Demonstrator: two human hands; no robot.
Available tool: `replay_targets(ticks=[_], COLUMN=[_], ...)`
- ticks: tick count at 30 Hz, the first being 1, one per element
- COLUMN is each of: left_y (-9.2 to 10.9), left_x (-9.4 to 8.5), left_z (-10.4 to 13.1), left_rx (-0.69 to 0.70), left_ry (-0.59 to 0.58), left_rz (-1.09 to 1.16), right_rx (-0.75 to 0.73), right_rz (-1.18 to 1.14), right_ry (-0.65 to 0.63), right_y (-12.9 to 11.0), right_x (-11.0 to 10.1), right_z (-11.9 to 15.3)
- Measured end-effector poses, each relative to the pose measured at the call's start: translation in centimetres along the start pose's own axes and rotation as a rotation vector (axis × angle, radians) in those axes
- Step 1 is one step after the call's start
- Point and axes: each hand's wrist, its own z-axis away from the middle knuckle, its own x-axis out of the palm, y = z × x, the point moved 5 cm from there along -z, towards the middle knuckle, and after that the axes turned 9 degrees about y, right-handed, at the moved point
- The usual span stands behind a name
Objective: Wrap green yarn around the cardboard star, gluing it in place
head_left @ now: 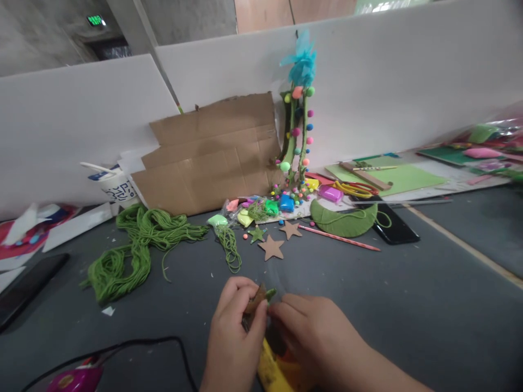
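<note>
At the near middle of the table, my left hand [237, 332] is closed around a small brown cardboard piece [256, 299] with a pointed edge and a green tip. Most of that piece is hidden by the fingers. My right hand [308, 326] meets it from the right with fingers pinched together and slightly blurred; what they hold is hidden. Below both hands lies a yellow and orange object [272, 367], largely covered. Just beyond sit two plain cardboard stars [271, 248] and a green-covered star [257, 234].
Green yarn skeins [122, 267] lie to the left, with a small yarn bundle [230, 247] nearer the middle. A pencil [339, 238], green crescent [347, 218] and black phone [394, 226] are at right. Behind stand a cardboard sheet [212, 158] and a pompom-decorated piece [296, 136]. A black cable [143, 342] curves at front left.
</note>
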Motion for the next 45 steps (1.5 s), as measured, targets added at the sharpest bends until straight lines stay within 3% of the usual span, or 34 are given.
replay_targets(ticks=[11,14,19,28,34,38,45], left_y=[-0.3,0.0,0.0,0.2,-0.1,-0.2,-0.2], left_x=[1.2,1.6,2.3,2.1,1.8,1.9,1.9], left_z=[0.2,0.4,1.1,1.8,1.8,1.8,1.7], left_rx=[-0.110,-0.176,-0.379,-0.527,-0.563,-0.532,-0.459], left_ry=[-0.378,-0.454,-0.566,-0.547,-0.524,-0.543,-0.577], left_rz=[0.174,0.261,0.435,0.608,0.646,0.666,0.666], right_rx=[0.579,0.541,0.397,0.412,0.523,0.628,0.815], right_rz=[-0.540,-0.548,-0.460,-0.430,-0.477,-0.666,-1.193], right_ry=[-0.266,-0.281,-0.191,-0.031,-0.077,-0.123,-0.247], right_y=[2.0,1.9,1.3,0.8,1.4,2.0,3.2], right_x=[-1.8,-2.5,-3.5,-4.0,-3.7,-3.0,-0.8], right_z=[-0.6,-0.7,-0.9,-1.0,-0.9,-0.6,0.0])
